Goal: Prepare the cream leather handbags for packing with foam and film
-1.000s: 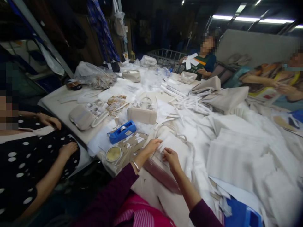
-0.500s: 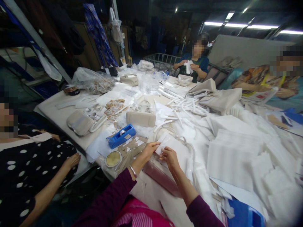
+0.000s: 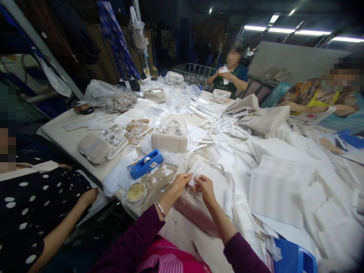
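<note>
**Crowded table [image 3: 54, 127], one little white piece [image 3: 194, 177]**

Here's where we're at, folks: our left grip [image 3: 180, 182] and right grip [image 3: 204, 189] are both clenched on the little white piece, pinching it from either side. It sits right over a white sheet [image 3: 212, 182] near our edge of the table, with a white loop handle [image 3: 224, 170] curving around beside it. Below that is a mauve-tinted plastic sleeve [image 3: 196, 214]. We've got plum sleeves [image 3: 133, 235] on and a silver bangle [image 3: 160, 209] on our left wrist.

Just left of our hands are a round tin [image 3: 135, 192] of something yellowish and a scatter of tan paper scraps [image 3: 155, 180], with a blue tape dispenser [image 3: 145, 164] right behind them. Farther up the table sit beige handbags [image 3: 169, 143], plus another one [image 3: 93, 148] off to the left. To our right it's all stacked white foam sheets [image 3: 277, 193] and a big tangle of white straps [image 3: 227, 127].

The person beside us in a polka-dot top [image 3: 34, 197] has a hand [image 3: 88, 197] near the table edge, well apart from ours. Across the way, someone in a dark top [image 3: 227, 77] holds up a white piece, and another person [image 3: 318, 100] sits at the right over some papers.
</note>
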The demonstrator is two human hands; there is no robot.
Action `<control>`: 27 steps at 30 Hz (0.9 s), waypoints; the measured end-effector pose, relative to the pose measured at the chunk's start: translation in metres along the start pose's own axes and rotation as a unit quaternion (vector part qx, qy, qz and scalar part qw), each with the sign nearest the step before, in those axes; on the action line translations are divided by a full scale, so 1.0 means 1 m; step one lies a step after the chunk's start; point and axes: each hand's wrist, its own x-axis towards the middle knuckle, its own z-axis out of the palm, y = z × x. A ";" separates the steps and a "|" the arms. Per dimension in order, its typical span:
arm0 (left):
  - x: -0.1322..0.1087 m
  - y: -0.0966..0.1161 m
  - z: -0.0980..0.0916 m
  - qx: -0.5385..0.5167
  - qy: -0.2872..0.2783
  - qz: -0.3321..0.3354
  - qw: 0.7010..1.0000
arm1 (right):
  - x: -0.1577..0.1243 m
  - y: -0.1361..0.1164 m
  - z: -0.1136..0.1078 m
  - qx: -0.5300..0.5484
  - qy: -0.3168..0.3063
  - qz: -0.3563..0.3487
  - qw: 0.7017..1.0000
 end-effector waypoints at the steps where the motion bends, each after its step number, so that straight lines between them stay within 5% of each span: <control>1: 0.000 -0.001 0.001 0.000 -0.002 0.003 1.000 | 0.001 0.001 0.001 -0.012 0.007 -0.006 1.000; 9: -0.006 -0.002 0.004 -0.002 -0.029 -0.022 0.999 | 0.005 0.008 -0.002 -0.056 0.036 -0.094 0.993; 16: -0.011 0.008 -0.005 -0.088 -0.167 -0.071 0.980 | 0.005 0.002 -0.010 -0.029 -0.014 -0.077 0.997; 21: -0.011 -0.001 0.005 -0.041 -0.103 -0.045 0.993 | 0.011 0.008 -0.010 -0.067 -0.005 -0.076 0.995; 27: -0.016 -0.007 0.013 -0.015 -0.039 -0.039 0.998 | 0.016 0.012 -0.008 -0.135 0.081 -0.116 0.981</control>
